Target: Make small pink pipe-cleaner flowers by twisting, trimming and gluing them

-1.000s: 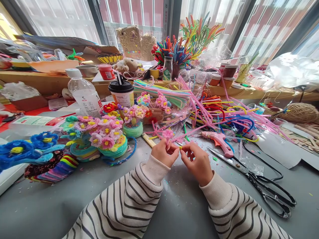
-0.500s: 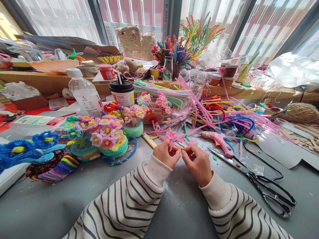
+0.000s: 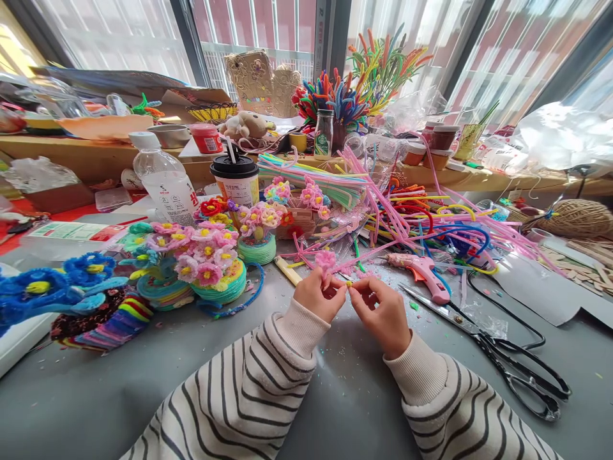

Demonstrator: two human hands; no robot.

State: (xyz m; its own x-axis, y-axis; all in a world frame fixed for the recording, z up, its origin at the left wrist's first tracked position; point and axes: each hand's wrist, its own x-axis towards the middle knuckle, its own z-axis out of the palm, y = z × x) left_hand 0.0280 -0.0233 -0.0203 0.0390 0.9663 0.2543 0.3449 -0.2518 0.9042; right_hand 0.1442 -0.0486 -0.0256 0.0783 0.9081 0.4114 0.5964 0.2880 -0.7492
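My left hand (image 3: 318, 295) is closed, with a pink pipe-cleaner flower (image 3: 325, 260) sticking up from its curled fingers. The flower's lower part is hidden in the hand. Facing it, my right hand (image 3: 380, 312) pinches a tiny yellow pipe-cleaner piece (image 3: 350, 285) between thumb and forefinger. Both sets of fingertips nearly meet at this piece, and I cannot tell whether the left ones touch it. Just beyond the hands lie pink pipe cleaners (image 3: 306, 252) and a wooden-looking stick (image 3: 287, 271).
Scissors (image 3: 483, 338) and a pink glue gun (image 3: 426, 275) lie to the right. Potted pipe-cleaner flowers (image 3: 205, 265) stand at left, before a plastic bottle (image 3: 165, 182) and a lidded cup (image 3: 234, 179). Loose pipe cleaners (image 3: 421, 217) heap up behind. Twine (image 3: 579, 217) sits far right.
The pink flower has tipped slightly to the left in my left hand. Both hands keep almost the same place, fingertips still together at the yellow piece.
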